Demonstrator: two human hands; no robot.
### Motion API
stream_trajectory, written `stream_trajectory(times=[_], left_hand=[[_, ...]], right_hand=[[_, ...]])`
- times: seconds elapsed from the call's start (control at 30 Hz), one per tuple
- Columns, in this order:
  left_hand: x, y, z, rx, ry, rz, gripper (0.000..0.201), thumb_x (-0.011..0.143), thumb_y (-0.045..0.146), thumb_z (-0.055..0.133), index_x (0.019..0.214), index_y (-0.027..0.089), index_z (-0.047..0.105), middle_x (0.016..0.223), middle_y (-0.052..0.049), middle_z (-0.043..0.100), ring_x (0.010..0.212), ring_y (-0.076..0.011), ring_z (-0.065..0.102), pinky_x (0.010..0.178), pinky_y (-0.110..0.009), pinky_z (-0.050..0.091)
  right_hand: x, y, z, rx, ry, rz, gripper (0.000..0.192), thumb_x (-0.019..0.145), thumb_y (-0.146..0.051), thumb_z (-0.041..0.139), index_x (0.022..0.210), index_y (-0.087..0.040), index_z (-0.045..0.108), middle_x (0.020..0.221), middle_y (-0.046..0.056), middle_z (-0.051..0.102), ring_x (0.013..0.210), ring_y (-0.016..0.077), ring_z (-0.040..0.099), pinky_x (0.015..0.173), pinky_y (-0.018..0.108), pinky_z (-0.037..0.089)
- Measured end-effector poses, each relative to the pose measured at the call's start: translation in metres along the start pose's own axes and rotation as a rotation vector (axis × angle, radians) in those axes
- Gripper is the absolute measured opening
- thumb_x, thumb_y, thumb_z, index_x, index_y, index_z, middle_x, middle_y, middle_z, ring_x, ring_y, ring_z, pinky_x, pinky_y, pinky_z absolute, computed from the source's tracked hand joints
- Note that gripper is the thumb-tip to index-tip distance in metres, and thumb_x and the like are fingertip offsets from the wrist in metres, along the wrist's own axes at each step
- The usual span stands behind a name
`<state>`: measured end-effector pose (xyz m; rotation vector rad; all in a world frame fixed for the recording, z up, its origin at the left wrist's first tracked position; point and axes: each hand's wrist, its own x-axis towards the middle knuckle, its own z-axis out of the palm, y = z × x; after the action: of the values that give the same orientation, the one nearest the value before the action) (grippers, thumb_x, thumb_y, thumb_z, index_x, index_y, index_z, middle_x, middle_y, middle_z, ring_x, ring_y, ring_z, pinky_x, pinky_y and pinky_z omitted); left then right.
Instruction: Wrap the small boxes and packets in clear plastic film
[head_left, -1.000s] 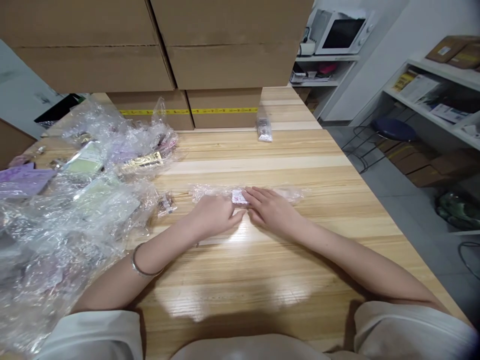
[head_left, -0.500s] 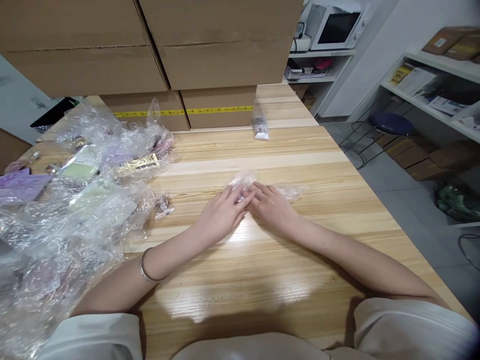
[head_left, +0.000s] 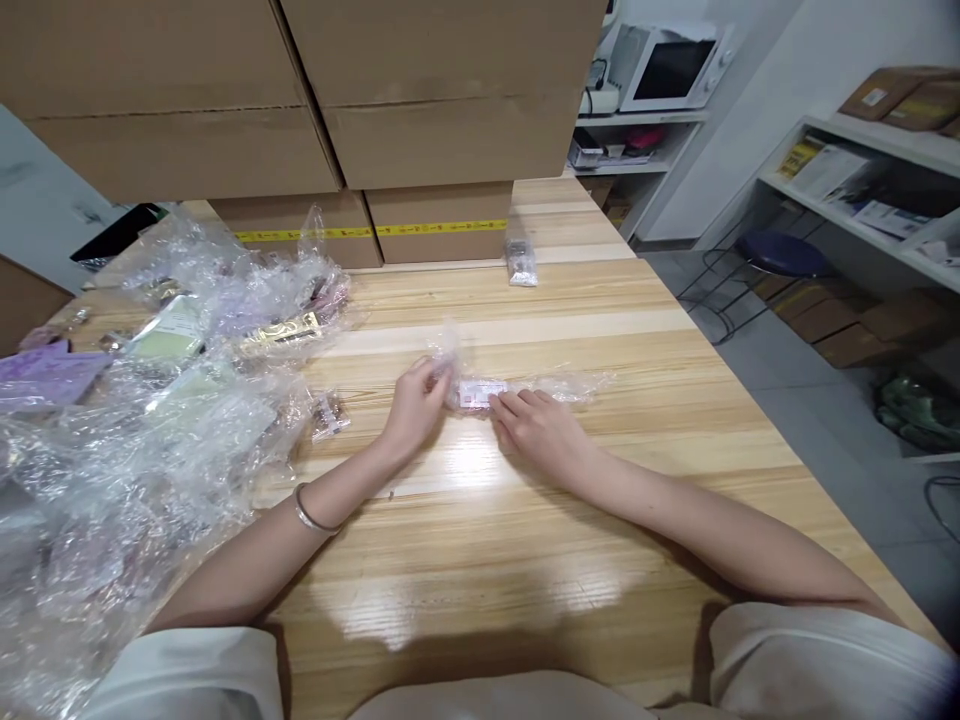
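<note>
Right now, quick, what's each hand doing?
Left hand: closed, pinching the end of the clear plastic bag.
Right hand: open, fingers flat, pressing the same bag down.

left hand [head_left: 411,402] lifted wrap's [head_left: 450,352] end, label [head_left: 478,393] uncovered

Clear plastic bag [head_left: 555,383], pink-white label [head_left: 478,393]; pale striped wood table [head_left: 525,560]; brown boxes [head_left: 442,130], yellow tape [head_left: 442,227].

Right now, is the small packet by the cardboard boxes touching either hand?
No, the small packet lies far up the table, apart from the left hand and right hand.
</note>
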<state>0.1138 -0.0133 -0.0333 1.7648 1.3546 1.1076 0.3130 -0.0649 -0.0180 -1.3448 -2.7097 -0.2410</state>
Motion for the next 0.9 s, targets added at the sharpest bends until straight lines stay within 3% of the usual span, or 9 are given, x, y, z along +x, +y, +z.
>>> stream_trajectory(times=[0.1, 0.23, 0.3, 0.4, 0.53, 0.6, 0.7, 0.8, 0.9], left_hand=[[-0.016, 0.016, 0.007, 0.162, -0.163, 0.242, 0.039, 0.094, 0.020, 0.043, 0.129, 0.016, 0.060, 0.128, -0.011, 0.065, 0.119, -0.0209, 0.060, 0.102, -0.036, 0.046], [-0.032, 0.025, 0.023, 0.478, -0.410, 0.374, 0.051, 0.099, 0.028, 0.038, 0.145, 0.008, 0.040, 0.152, -0.018, 0.042, 0.145, -0.0250, 0.035, 0.121, -0.043, 0.026], [-0.034, 0.024, 0.029, 0.614, -0.449, 0.394, 0.058, 0.100, 0.037, 0.038, 0.148, 0.006, 0.035, 0.157, -0.019, 0.032, 0.150, -0.0269, 0.022, 0.123, -0.046, 0.019], [-0.033, 0.023, 0.032, 0.713, -0.454, 0.385, 0.068, 0.100, 0.045, 0.039, 0.151, 0.002, 0.027, 0.160, -0.021, 0.024, 0.151, -0.0289, 0.014, 0.124, -0.047, 0.016], [-0.030, 0.023, 0.030, 0.720, -0.465, 0.391, 0.061, 0.100, 0.036, 0.034, 0.151, 0.002, 0.026, 0.160, -0.021, 0.025, 0.151, -0.0269, 0.014, 0.124, -0.046, 0.014], [-0.028, 0.021, 0.028, 0.694, -0.480, 0.392, 0.058, 0.099, 0.029, 0.034, 0.150, 0.002, 0.028, 0.159, -0.020, 0.026, 0.151, -0.0259, 0.016, 0.124, -0.046, 0.015], [-0.024, 0.016, 0.024, 0.632, -0.508, 0.410, 0.059, 0.091, 0.018, 0.040, 0.148, 0.002, 0.031, 0.158, -0.021, 0.030, 0.151, -0.0265, 0.018, 0.124, -0.047, 0.017], [-0.020, 0.009, 0.023, 0.535, -0.495, 0.418, 0.055, 0.086, 0.012, 0.042, 0.141, 0.006, 0.039, 0.150, -0.021, 0.042, 0.147, -0.0282, 0.028, 0.123, -0.052, 0.020], [-0.018, 0.001, 0.025, 0.372, -0.443, 0.392, 0.053, 0.083, 0.010, 0.044, 0.135, 0.012, 0.043, 0.140, -0.019, 0.051, 0.137, -0.0283, 0.042, 0.118, -0.052, 0.030]], right_hand=[[-0.002, -0.004, -0.007, -0.001, -0.031, 0.006, 0.034, 0.092, -0.012, 0.048, 0.122, -0.004, 0.062, 0.099, 0.014, 0.070, 0.087, 0.0256, 0.060, 0.076, 0.037, 0.041], [-0.017, -0.024, -0.024, -0.012, -0.118, 0.029, 0.023, 0.088, -0.013, 0.049, 0.095, -0.009, 0.070, 0.090, 0.015, 0.069, 0.083, 0.0271, 0.061, 0.069, 0.038, 0.041], [-0.025, -0.034, -0.029, -0.024, -0.201, 0.070, 0.024, 0.088, -0.016, 0.049, 0.086, -0.009, 0.071, 0.082, 0.017, 0.068, 0.079, 0.0280, 0.061, 0.064, 0.037, 0.041], [-0.027, -0.036, -0.026, -0.084, -0.325, 0.237, 0.039, 0.094, -0.029, 0.046, 0.089, 0.000, 0.072, 0.083, 0.024, 0.069, 0.080, 0.0331, 0.063, 0.065, 0.040, 0.043], [-0.011, -0.009, -0.012, -0.070, -0.357, 0.436, 0.070, 0.092, -0.057, 0.047, 0.101, 0.009, 0.069, 0.098, 0.035, 0.067, 0.097, 0.0432, 0.063, 0.081, 0.050, 0.046], [-0.003, 0.008, -0.006, 0.037, -0.294, 0.416, 0.073, 0.091, -0.061, 0.047, 0.107, 0.007, 0.068, 0.108, 0.035, 0.067, 0.110, 0.0455, 0.060, 0.091, 0.053, 0.045], [0.005, 0.024, 0.002, 0.247, -0.073, 0.284, 0.061, 0.100, -0.046, 0.034, 0.129, 0.003, 0.056, 0.132, 0.030, 0.058, 0.129, 0.0384, 0.051, 0.104, 0.051, 0.043], [0.008, 0.025, 0.012, 0.406, 0.136, 0.096, 0.053, 0.102, -0.032, 0.027, 0.146, -0.004, 0.040, 0.147, 0.023, 0.048, 0.138, 0.0283, 0.044, 0.112, 0.047, 0.041], [0.009, 0.019, 0.022, 0.447, 0.237, -0.056, 0.050, 0.102, -0.027, 0.032, 0.149, -0.011, 0.038, 0.148, 0.017, 0.049, 0.141, 0.0243, 0.041, 0.114, 0.047, 0.039]])
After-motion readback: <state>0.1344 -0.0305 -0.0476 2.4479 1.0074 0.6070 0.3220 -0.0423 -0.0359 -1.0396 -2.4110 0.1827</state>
